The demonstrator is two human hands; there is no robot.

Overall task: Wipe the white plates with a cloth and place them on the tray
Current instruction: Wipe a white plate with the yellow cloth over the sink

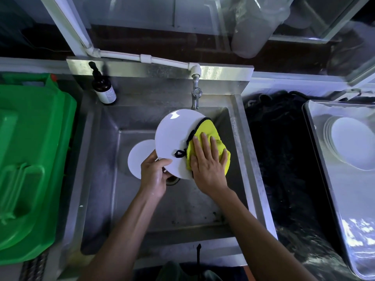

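Note:
Over the steel sink (105, 179) I hold a white plate (173, 136) tilted up. My left hand (154, 175) grips its lower rim with curled fingers and thumb. My right hand (209, 165) lies flat, fingers straight, pressing a yellow cloth with black trim (207, 126) against the plate's right side. A second white plate (138, 157) lies in the sink basin behind my left hand, partly hidden. On the right, a metal tray (332, 199) carries a stack of white plates (353, 142).
A tap (195, 96) hangs over the sink's back edge, just above the held plate. A brown pump bottle (102, 86) stands at the back left corner. A green plastic bin (30, 159) fills the left side. Dark netting (284, 159) lies between sink and tray.

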